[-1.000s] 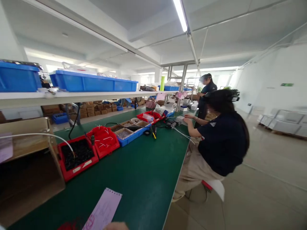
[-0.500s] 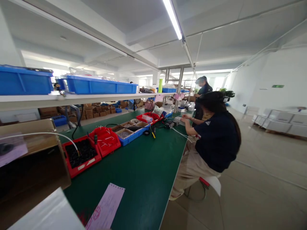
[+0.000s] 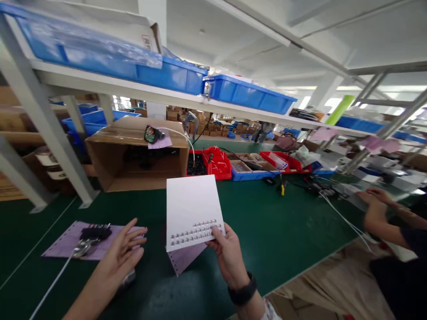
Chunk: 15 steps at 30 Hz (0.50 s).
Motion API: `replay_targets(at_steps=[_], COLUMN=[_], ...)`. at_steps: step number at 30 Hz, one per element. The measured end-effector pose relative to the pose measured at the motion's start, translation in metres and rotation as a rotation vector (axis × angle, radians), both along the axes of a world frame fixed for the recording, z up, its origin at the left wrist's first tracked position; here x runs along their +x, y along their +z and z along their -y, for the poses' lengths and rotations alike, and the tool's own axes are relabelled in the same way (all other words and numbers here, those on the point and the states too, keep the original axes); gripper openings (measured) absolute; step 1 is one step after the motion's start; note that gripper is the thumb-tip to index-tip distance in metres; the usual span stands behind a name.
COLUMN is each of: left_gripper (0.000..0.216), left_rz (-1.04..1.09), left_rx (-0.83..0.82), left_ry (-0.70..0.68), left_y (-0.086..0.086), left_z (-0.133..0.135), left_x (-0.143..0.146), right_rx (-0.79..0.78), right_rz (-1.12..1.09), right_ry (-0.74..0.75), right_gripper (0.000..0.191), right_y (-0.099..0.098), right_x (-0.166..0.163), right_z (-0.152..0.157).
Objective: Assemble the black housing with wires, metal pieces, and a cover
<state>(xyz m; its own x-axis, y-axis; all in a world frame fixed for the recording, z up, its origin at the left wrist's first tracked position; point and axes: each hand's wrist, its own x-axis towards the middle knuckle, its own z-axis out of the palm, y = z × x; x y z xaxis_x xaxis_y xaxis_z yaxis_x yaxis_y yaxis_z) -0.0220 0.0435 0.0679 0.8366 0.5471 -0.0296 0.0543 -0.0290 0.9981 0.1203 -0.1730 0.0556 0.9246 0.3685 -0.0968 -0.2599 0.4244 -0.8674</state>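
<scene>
My right hand (image 3: 228, 253), with a black band at the wrist, pinches the lower right corner of a flat white panel (image 3: 191, 200). Rows of small round silvery dots run along the panel's near edge; I cannot tell if they are holes or studs. Beneath it a purple paper slip (image 3: 187, 260) lies on the green table. To the left, my left hand (image 3: 123, 251) is in the air with fingers apart, holding nothing. A grey metallic object (image 3: 128, 279) is partly hidden behind it. Beside that hand, a black part (image 3: 96, 232) with a white cable (image 3: 55, 282) rests on another purple sheet (image 3: 62, 242).
An open cardboard box (image 3: 136, 180) stands at the back left. Red bins (image 3: 218, 164) and a blue divided tray (image 3: 256, 174) line the table's rear. A shelf (image 3: 187, 95) carries blue crates overhead. At the right, a co-worker's hands (image 3: 373, 195) are over some parts.
The view has swung left and down. Both my hands now show, the right one gripping the white panel. The co-worker now sits at the right edge of the view.
</scene>
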Motion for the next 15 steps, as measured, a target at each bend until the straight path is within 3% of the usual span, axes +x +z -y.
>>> replay_targets(at_steps=[3,5,7,9,12,15], left_gripper=[0.075,0.058,0.036,0.024,0.006,0.017], left_rz=[-0.020,-0.089,-0.176,-0.179,-0.007,0.047], left_rx=[-0.207,-0.362,-0.461,-0.515,-0.609,-0.713], left_ry=[-0.072,-0.113,-0.052,0.111,0.297,0.417], left_y=[0.006,0.003,-0.006,-0.017,-0.025,-0.026], left_z=[0.007,0.009,0.007,0.001,-0.015,-0.031], left_x=[0.012,0.020,0.025,0.030,0.041,0.059], right_rx=[-0.073,-0.129,-0.169,-0.210,-0.296,-0.377], right_rz=[0.034,0.064,0.074,0.091,0.154,0.212], right_ry=[0.127,0.266,0.357,0.309,0.109,-0.012], right_gripper=[0.036,0.037,0.041,0.046,0.047,0.041], right_y=[-0.009,-0.012,-0.014,-0.015,-0.019,-0.024], right_x=[-0.003,-0.002,0.006,0.022,0.061,0.115], right_z=[-0.007,-0.015,-0.023,-0.028,-0.031,-0.037])
